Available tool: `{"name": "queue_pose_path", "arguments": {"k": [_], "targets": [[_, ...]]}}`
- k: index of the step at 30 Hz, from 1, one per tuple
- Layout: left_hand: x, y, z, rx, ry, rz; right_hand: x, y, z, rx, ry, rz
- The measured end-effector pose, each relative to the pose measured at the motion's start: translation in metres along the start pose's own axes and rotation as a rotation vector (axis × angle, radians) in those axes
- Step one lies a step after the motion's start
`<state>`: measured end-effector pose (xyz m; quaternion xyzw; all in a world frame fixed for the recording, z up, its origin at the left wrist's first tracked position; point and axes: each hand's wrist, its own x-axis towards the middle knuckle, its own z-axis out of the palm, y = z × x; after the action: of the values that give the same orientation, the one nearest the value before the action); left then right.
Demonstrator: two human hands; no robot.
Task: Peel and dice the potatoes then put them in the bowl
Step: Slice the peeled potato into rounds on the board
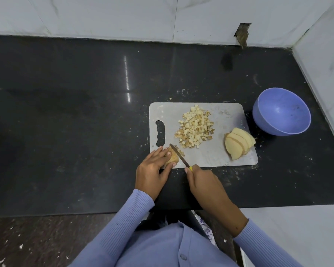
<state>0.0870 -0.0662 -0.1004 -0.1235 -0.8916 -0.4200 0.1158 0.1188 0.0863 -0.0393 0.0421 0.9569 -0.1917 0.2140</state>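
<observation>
Left hand gripping potato piece on board's near-left corner, right hand holding knife against it

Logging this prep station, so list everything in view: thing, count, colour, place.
counter: one, black, below the white wall
cutting board: one, grey, on the counter
diced potato: one pile, pale yellow, middle of the board
potato slices: one stack, pale yellow, board's right end
potato piece: one, tan, board's near left corner
knife: one, yellow handle, cutting the potato piece
bowl: one, blue-purple, right of the board
left hand: holds the potato piece
right hand: grips the knife
</observation>
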Motion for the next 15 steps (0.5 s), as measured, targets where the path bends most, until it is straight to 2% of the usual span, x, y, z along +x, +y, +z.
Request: {"name": "queue_pose_path", "arguments": {"k": [7,15], "targets": [[0.000,-0.001,0.001,0.007,-0.003,0.010,0.001,0.003,-0.004,0.022,0.076,0.017],[0.003,-0.001,0.003,0.045,0.006,0.006,0.005,-0.008,-0.003,0.059,0.040,-0.023]]}}
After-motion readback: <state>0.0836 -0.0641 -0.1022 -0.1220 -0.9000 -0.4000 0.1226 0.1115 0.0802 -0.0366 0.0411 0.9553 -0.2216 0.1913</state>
